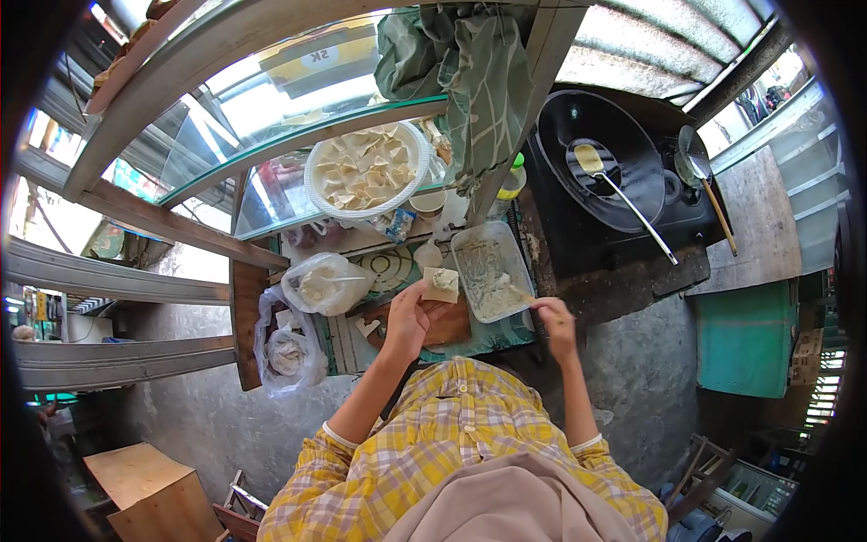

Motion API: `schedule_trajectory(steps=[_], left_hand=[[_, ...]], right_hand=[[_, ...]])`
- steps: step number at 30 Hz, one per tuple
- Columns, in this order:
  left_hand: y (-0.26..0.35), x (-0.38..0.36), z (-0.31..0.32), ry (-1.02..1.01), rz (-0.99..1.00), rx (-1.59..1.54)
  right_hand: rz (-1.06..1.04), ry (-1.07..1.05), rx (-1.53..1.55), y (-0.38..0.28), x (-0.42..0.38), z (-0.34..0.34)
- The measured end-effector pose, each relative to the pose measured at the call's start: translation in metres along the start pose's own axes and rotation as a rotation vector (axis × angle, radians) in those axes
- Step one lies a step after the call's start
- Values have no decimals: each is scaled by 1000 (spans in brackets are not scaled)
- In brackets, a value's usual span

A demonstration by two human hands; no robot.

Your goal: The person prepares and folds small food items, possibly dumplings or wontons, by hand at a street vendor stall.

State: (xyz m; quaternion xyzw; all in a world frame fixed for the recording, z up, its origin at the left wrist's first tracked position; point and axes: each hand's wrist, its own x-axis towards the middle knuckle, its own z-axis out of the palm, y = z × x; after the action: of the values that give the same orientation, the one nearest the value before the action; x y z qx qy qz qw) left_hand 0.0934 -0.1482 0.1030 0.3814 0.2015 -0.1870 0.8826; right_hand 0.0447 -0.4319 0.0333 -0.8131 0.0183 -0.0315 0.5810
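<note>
Pinched in my left hand (408,323) is a square wonton wrapper (451,294) with a dab of pale filling (441,279) on it. My right hand (554,325) is closed on the handle of a small utensil (524,295); its filling-smeared end lies inside a clear plastic container (468,242), so its exact kind is hard to make out. Pale, green-flecked filling coats the container's bottom and walls. Below the wrapper is a brown wooden board (447,327), partly covered by my left hand.
Folded pieces fill a white round basket (318,191) behind glass. Plastic bags (327,282) stand at left. A black wok (564,194) on the stove at right holds a ladle (632,203); a strainer (713,203) lies beside it. A wooden post (533,99) rises between.
</note>
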Motion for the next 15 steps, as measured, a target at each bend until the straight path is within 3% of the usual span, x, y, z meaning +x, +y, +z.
schedule_trajectory(steps=[2,3,6,7,10,13,15], left_hand=[[-2,-1,5,-55,-35,-27],[-2,-1,8,-81,-47,-42],[-2,-7,18,-133,-37,-30],[-4,-8,21,-152,-39,-27],[-12,-8,28,-164,-65,-18],[-24,-3,28,-155,-71,28],[-24,-3,29,-125,-94,62]], right_hand=[[-178,-198,-422,5,-3,19],[-112,-299,-618,-7,-9,25],[-218,-227,-766,-30,-13,38],[-278,-156,-738,-42,-10,41],[-114,-160,-96,-56,4,55],[51,-160,290,-52,6,72],[40,-158,306,-55,10,73]])
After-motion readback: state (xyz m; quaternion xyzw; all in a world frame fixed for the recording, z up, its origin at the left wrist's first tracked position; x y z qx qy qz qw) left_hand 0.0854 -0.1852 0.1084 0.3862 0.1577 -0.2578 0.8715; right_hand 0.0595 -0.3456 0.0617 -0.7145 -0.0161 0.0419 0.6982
